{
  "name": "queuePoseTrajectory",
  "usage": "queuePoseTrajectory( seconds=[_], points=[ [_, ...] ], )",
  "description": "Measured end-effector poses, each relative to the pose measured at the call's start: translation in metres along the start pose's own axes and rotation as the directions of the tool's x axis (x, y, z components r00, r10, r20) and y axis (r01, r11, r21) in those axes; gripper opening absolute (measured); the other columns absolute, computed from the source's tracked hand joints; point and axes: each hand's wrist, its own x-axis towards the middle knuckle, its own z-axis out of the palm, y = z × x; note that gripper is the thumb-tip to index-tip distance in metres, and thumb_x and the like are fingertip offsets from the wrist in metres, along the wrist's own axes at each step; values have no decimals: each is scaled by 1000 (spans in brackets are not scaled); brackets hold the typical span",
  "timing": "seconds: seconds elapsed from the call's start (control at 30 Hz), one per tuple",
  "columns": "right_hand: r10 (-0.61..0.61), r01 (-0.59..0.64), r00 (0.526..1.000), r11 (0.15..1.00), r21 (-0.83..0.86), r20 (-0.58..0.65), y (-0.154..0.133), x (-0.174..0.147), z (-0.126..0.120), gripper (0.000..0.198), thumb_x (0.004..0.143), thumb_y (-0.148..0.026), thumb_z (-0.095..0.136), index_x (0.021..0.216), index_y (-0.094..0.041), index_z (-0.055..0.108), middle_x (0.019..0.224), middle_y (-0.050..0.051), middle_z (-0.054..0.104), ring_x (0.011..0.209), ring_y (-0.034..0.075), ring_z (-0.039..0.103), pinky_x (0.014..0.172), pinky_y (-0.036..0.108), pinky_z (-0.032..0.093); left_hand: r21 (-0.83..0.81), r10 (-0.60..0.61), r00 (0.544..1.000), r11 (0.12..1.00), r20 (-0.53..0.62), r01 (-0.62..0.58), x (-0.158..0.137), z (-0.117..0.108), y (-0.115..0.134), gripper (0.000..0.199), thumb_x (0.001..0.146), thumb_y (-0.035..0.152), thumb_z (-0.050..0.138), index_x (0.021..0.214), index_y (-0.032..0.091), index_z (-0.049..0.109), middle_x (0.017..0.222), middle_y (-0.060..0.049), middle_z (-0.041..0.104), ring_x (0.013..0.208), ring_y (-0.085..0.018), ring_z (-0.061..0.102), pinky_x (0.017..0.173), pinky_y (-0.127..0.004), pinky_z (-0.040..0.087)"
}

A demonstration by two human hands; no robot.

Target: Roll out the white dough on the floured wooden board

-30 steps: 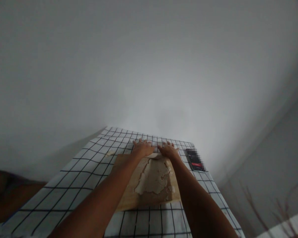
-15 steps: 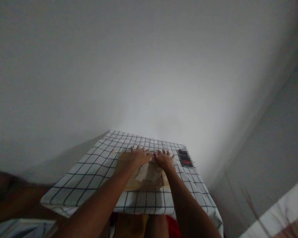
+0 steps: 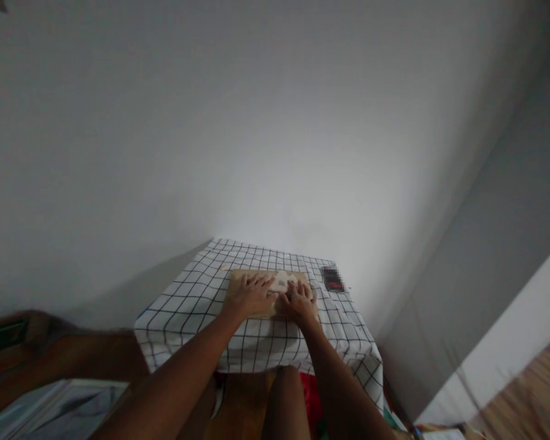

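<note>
A tan wooden board (image 3: 236,283) lies on the table. On it is a thin, pale, uneven layer (image 3: 282,280) that looks like dough, partly hidden by my hands. My left hand (image 3: 255,294) rests palm down over the left part of the board, fingers spread and pointing away from me. Close beside it, my right hand (image 3: 299,300) lies flat over the right part, its fingers also apart. Neither hand grips anything. Both forearms reach in from the bottom of the view.
A white tablecloth with black grid lines (image 3: 187,305) covers the small table, which stands against a pale wall (image 3: 275,153). To the right of the board lies a dark, partly blurred-out flat item (image 3: 332,278). My knee (image 3: 286,391) shows below the table's front edge.
Both hands have drawn back toward me across the board, uncovering the pale layer near its far edge. The camera view has shifted, so the table looks smaller.
</note>
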Motion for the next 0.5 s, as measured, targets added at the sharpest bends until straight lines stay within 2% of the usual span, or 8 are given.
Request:
queuePoseTrajectory(
  seconds=[0.13, 0.27, 0.5],
  points=[
    [-21, 22, 1000, 998, -54, 4, -1, -25, 0, 67, 102, -68, 25, 161, -36, 22, 170, 6, 14, 155, 29, 14, 118, 60, 18, -9, -30, 1000, 1000, 1, 30, -24, -8, 11, 70, 93, 63, 46, 153, 29, 44, 163, -9, 39, 155, -34, 20, 123, -58, 13],
    [-33, 33, 999, 999, -35, 1, -2, -47, -3, 68, 101, -69, 24, 160, -36, 24, 171, 6, 12, 155, 29, 11, 116, 63, 22, -47, -39, 997, 998, 73, 42, -42, -19, 17, 74, 90, 66, 48, 154, 28, 42, 162, -11, 39, 154, -34, 22, 122, -56, 15],
    [-31, 32, 999, 999, 23, -42, -10, -74, -9, 68, 100, -67, 30, 158, -31, 32, 167, 10, 26, 153, 32, 18, 113, 63, 28, 58, 8, 992, 998, 122, -15, -61, -32, 21, 72, 89, 65, 49, 153, 32, 44, 163, -7, 39, 154, -35, 23, 124, -53, 17]
  ],
)
